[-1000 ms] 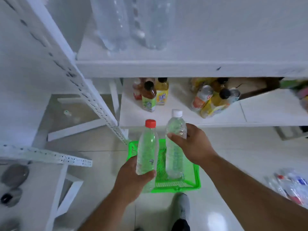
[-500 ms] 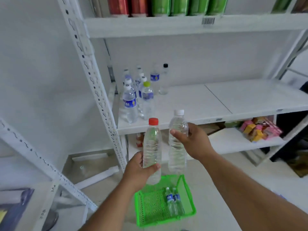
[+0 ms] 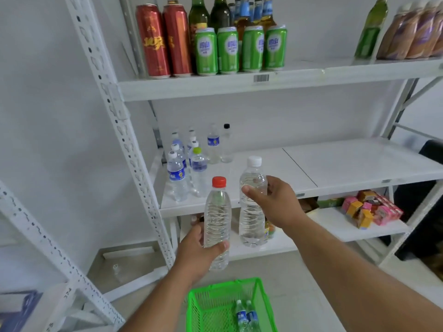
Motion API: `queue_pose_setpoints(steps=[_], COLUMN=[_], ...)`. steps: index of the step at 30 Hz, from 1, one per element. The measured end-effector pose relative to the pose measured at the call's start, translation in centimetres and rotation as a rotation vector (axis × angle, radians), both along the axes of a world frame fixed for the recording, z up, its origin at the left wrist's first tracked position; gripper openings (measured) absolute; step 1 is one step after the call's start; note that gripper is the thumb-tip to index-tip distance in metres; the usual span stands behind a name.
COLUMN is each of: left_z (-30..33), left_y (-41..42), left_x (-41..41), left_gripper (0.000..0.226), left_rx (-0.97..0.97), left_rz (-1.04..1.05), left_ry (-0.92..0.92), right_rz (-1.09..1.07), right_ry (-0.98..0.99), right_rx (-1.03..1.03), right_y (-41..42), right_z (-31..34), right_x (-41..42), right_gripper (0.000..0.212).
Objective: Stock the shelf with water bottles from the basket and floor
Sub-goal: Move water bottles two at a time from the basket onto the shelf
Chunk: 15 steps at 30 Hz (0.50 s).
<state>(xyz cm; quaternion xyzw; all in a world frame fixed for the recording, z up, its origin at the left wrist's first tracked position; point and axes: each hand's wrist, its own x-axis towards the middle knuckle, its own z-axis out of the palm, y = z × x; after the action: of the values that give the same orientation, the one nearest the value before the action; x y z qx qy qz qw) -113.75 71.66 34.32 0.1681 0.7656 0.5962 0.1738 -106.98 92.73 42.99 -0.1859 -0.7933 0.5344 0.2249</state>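
Note:
My left hand (image 3: 196, 255) grips the lower part of a clear red-capped water bottle (image 3: 217, 216), held upright. My right hand (image 3: 275, 202) holds a clear white-capped water bottle (image 3: 251, 212) by its upper body, also upright. Both bottles hang in front of the middle shelf (image 3: 335, 168), just before its front edge. Several water bottles (image 3: 189, 164) stand on that shelf's left end. Below on the floor sits a green basket (image 3: 208, 305) with two small blue-labelled bottles (image 3: 247, 317) lying in it.
The top shelf (image 3: 215, 85) carries red and green cans and glass bottles. Colourful small boxes (image 3: 369, 209) lie on the lower shelf at right. A white perforated upright (image 3: 124, 140) frames the shelving's left side. A second rack (image 3: 48, 248) stands at the far left.
My view has tilted up from the basket to the shelves. Both hands have lifted their bottles from above the basket to the height of the middle shelf.

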Motion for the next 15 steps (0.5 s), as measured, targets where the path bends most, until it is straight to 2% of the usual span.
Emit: queue_pose_setpoints(steps=[6,11,15], left_z=[0.5,0.9,1.4], left_y=[6.3,11.0,13.3], left_x=[1.1,1.3,1.1], left_gripper=[0.044,0.043,0.044], left_rx=[0.018,0.042,0.048], left_rz=[0.066,0.126,0.163], left_ry=[0.019,0.027,0.019], right_rz=[0.052,0.106,0.15], right_ry=[-0.011,-0.034,-0.025], right_rx=[0.019,0.01,0.006], right_y=[6.6,11.6,14.3], right_z=[0.7,0.9,1.4], right_x=[0.3,-0.3,-1.4], right_gripper=[0.024,0.03,0.028])
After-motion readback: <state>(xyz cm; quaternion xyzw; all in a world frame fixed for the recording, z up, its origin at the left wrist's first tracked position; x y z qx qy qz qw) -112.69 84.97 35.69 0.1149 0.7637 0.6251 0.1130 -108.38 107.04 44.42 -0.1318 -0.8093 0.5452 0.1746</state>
